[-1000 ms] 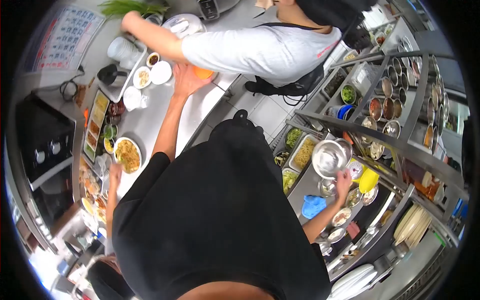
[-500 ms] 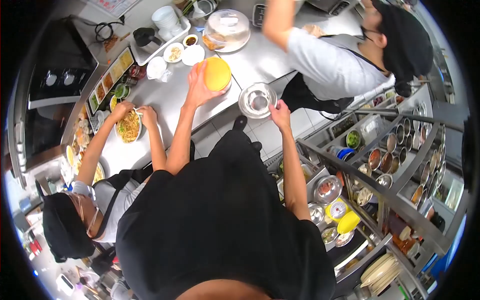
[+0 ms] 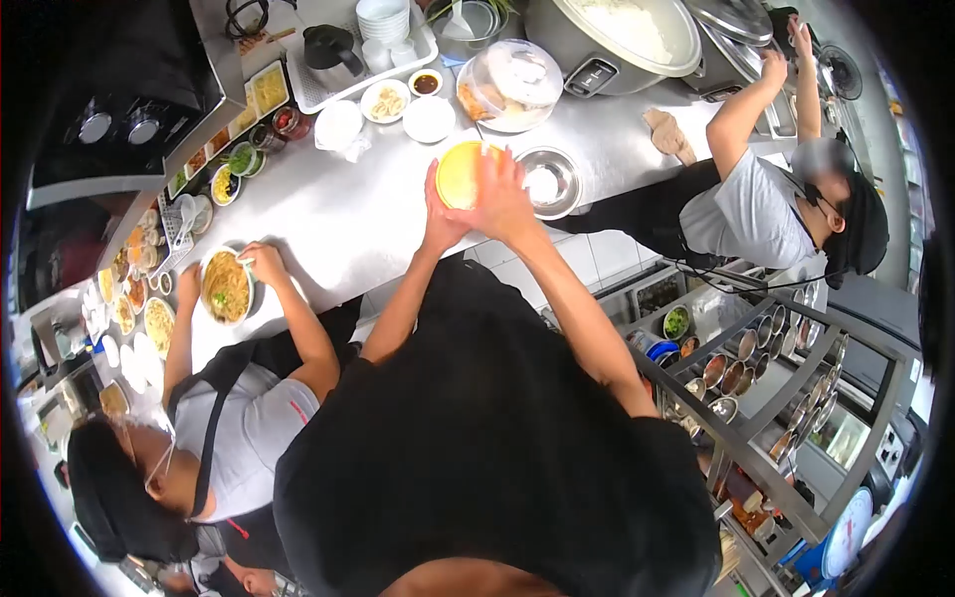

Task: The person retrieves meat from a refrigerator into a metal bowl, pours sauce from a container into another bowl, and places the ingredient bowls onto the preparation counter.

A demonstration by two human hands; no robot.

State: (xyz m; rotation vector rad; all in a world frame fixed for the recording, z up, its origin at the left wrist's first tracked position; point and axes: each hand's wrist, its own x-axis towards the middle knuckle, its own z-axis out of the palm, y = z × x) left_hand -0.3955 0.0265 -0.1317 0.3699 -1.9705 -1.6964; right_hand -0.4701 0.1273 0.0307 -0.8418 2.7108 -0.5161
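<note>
A round container with a yellow top point(image 3: 460, 177) is between my hands above the steel counter. My left hand point(image 3: 444, 217) grips its near left side. Over its right edge lie the fingers of my right hand point(image 3: 502, 204), closed around that side. Just to the right, a shiny metal bowl point(image 3: 567, 186) rests on the counter, partly covered by my right hand, with a bright white patch inside. Behind the container stand a small white plate point(image 3: 429, 119) and a food plate under a clear dome point(image 3: 512, 85).
At left, a co-worker's hand point(image 3: 264, 264) touches a noodle bowl point(image 3: 227, 289). Another person point(image 3: 761, 204) reaches toward a pot at the right. A large rice cooker point(image 3: 587, 70) stands at the back. A metal rack point(image 3: 756, 448) is near my right side.
My right hand has let go of the metal bowl, now on the counter, and joined my left at the yellow-topped container. The right co-worker has moved farther right.
</note>
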